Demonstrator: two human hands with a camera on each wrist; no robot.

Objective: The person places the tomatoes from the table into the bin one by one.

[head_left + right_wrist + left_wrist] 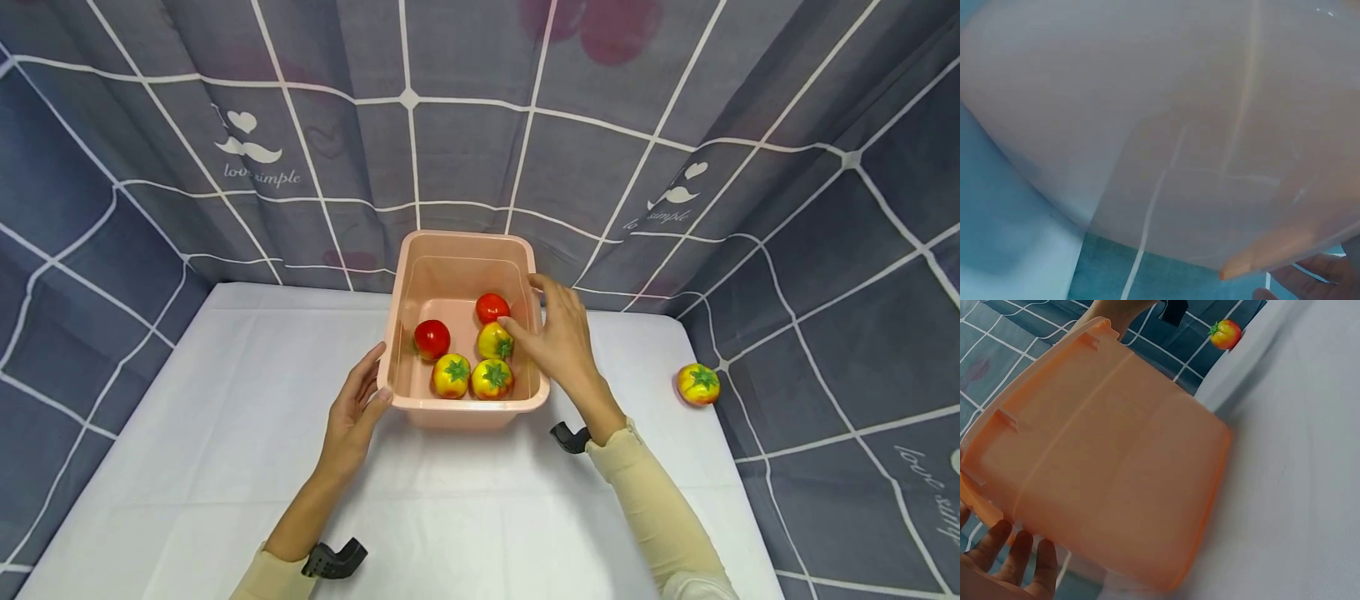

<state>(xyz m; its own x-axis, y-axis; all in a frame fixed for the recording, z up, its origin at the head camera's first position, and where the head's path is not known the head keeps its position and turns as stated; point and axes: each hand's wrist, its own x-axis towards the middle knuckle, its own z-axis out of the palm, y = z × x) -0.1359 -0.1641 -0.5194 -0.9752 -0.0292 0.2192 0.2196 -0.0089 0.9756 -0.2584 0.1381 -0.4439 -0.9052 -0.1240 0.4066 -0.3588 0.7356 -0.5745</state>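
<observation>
A pink plastic bin (462, 421) is between my two hands in the head view, its open top facing me. Inside lie two plain red tomatoes, one red tomato (432, 340) at the left and another red tomato (492, 307) farther back. Three yellow-and-red tomatoes with green leafy tops are grouped at the right and front, among them a yellow tomato (451, 376). My left hand (354, 412) holds the bin's left rim, fingers along its outer side. Over the right rim, my right hand (561, 337) grips with the thumb inside, beside a yellow tomato (495, 341).
One more yellow-and-red tomato (698, 384) sits near the right edge of the white-covered table (247, 433). Grey checked curtains (472, 158) hang close behind and on both sides. A black wrist mount (334, 558) is strapped to each forearm.
</observation>
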